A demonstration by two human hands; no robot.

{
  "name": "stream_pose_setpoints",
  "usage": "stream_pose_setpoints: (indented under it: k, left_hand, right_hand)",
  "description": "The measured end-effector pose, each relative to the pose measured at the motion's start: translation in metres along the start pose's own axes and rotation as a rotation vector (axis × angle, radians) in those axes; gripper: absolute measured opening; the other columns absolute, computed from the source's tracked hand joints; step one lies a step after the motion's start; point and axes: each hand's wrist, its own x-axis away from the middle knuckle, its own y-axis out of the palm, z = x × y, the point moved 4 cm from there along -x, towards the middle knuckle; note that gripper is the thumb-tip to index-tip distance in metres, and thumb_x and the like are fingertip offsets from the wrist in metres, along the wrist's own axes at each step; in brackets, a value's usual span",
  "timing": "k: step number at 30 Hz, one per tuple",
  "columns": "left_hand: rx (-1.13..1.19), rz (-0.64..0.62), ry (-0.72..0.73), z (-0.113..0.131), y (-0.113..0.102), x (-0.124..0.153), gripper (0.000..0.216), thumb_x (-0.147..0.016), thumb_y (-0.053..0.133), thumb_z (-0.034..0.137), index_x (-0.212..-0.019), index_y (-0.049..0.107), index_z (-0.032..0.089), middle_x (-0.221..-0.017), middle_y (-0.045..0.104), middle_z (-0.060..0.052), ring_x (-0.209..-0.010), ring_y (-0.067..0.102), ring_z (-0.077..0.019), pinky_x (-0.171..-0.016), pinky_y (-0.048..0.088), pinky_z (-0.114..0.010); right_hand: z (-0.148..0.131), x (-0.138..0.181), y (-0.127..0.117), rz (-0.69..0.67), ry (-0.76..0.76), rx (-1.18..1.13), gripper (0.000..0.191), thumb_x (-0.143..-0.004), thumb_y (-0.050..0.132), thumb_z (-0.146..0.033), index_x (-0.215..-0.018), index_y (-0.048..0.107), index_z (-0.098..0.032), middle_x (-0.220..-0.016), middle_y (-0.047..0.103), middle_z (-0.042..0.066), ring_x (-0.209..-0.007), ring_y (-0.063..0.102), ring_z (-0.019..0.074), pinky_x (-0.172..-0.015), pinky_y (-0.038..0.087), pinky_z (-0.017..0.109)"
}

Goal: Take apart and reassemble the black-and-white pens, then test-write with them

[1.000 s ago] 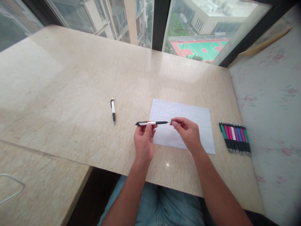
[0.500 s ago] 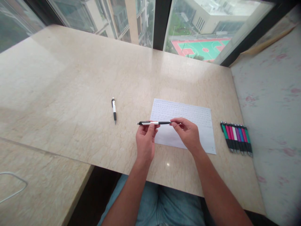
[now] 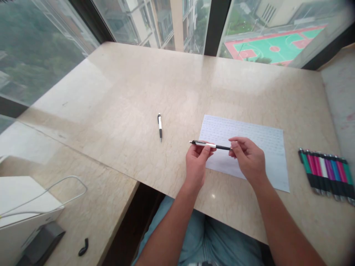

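Note:
Between my two hands a white-and-black pen [image 3: 209,145] lies level above the left part of a sheet of paper [image 3: 266,162]. My left hand [image 3: 196,162] pinches its white barrel between thumb and fingers. At the black tip end, the thumb and fingers of my right hand [image 3: 248,157] close on the point. The sheet has rows of handwriting on its upper half. A second white-and-black pen [image 3: 160,127] rests on the stone counter [image 3: 133,96], left of my hands, its tip toward me.
Several coloured pens [image 3: 327,173] lie side by side at the right, near the wall. On the lower left surface are a white box [image 3: 24,195], a pale cable [image 3: 80,181], a dark grey object [image 3: 44,242] and a small black earpiece-like item [image 3: 83,247]. Windows border the counter's back.
The camera view has turned left, so everything sits further right and the white box shows. Both hands keep their hold on the pen.

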Motion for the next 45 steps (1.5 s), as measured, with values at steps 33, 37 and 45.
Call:
stream_pose_setpoints:
  k: [33,37,45]
  left_hand:
    - [0.031,0.034,0.052,0.004,-0.001,-0.005,0.019,-0.077,0.078,0.029,-0.088,0.067,0.018,-0.088,0.069,-0.002,-0.079,0.066,-0.0102,-0.075,0.05,-0.022]
    - [-0.156,0.038,0.153,0.007,-0.003,-0.004,0.021,-0.08,0.075,0.034,-0.089,0.065,0.018,-0.082,0.067,-0.002,-0.076,0.065,-0.0121,-0.073,0.051,-0.025]
    - [-0.538,-0.068,0.251,0.014,0.004,0.0,0.023,-0.079,0.074,0.039,-0.082,0.063,0.018,-0.076,0.066,-0.001,-0.07,0.064,-0.0137,-0.066,0.052,-0.025]
  right_hand:
    - [-0.014,-0.002,0.009,-0.249,-0.18,0.225,0.043,-0.1,0.042,-0.038,-0.061,0.05,-0.021,-0.057,0.052,-0.002,-0.054,0.049,0.0125,-0.057,0.038,0.028]
    - [-0.02,-0.001,0.011,-0.281,-0.285,0.207,0.019,-0.096,0.052,-0.03,-0.084,0.064,-0.021,-0.078,0.066,0.003,-0.072,0.06,0.0159,-0.065,0.047,0.029]
    - [-0.022,0.007,0.022,-0.315,-0.318,0.091,0.033,-0.086,0.066,-0.023,-0.119,0.062,-0.023,-0.086,0.068,0.002,-0.072,0.062,0.0144,-0.067,0.054,0.03]
